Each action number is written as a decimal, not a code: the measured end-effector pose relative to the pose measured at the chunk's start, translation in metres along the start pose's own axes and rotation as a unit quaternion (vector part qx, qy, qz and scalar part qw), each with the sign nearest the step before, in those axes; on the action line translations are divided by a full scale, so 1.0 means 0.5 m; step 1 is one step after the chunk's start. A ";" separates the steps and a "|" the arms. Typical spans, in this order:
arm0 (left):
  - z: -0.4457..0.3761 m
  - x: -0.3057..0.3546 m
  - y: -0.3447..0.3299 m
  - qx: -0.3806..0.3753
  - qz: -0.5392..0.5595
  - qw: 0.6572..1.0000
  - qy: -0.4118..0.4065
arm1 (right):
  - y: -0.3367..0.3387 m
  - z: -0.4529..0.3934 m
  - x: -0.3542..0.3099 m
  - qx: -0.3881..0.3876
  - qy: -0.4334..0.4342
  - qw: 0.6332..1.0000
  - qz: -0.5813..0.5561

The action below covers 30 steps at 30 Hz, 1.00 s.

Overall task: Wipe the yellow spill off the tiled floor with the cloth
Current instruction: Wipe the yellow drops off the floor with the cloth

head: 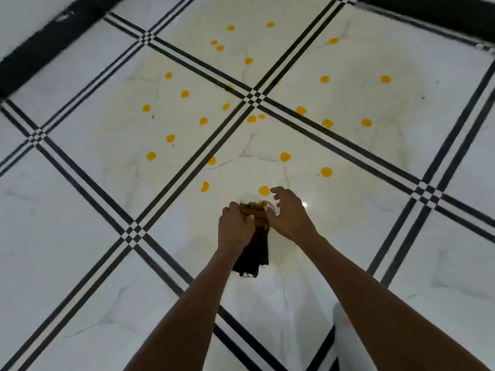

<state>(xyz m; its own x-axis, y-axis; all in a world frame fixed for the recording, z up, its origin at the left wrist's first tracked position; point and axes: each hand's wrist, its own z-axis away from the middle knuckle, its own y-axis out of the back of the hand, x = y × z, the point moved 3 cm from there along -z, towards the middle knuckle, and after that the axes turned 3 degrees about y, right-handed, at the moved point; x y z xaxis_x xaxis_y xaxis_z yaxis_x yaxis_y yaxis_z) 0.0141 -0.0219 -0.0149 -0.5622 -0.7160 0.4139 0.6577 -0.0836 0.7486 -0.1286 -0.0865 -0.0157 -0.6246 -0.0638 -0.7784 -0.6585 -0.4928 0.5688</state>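
Yellow drops (285, 156) lie scattered over the white marble tiles (80, 223), several of them ahead of my hands. A dark brown cloth (254, 250) with a yellow-stained bunched top hangs between my hands, above the floor. My left hand (234, 228) grips the cloth's upper part. My right hand (288, 214) touches the cloth's top edge with its thumb side, its fingers spread and curled. The nearest drop (264, 190) sits just beyond the cloth, beside my right fingertips.
Black double lines (187, 167) cross the tiles in a diagonal grid. A black skirting band (40, 49) runs along the far left and another (428, 14) along the far right. A white-clad leg or foot (345, 341) shows at the bottom right.
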 end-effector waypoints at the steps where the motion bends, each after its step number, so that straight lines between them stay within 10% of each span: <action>1: -0.007 -0.007 -0.014 0.008 -0.005 1.000 0.004 | -0.008 -0.006 0.014 0.012 0.011 1.000 0.000; 9: -0.055 -0.060 -0.050 -0.012 0.017 0.999 0.047 | -0.027 -0.044 0.024 -0.057 -0.036 0.997 0.030; 18: -0.049 0.001 0.009 -0.081 0.435 0.896 -0.038 | -0.018 -0.040 0.049 -0.052 -0.210 0.932 -0.289; 30: -0.070 0.021 0.051 -0.062 0.492 0.866 -0.060 | 0.025 -0.020 0.023 -0.111 -0.119 0.888 -0.431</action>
<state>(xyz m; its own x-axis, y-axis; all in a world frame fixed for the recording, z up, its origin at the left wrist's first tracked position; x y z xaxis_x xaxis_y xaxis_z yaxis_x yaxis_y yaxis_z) 0.0424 -0.0558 -0.0092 0.2575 -0.4065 0.8766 0.8932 0.4462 -0.0555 -0.1398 -0.1020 -0.0201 -0.0183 0.5927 -0.8052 -0.8521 -0.4305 -0.2976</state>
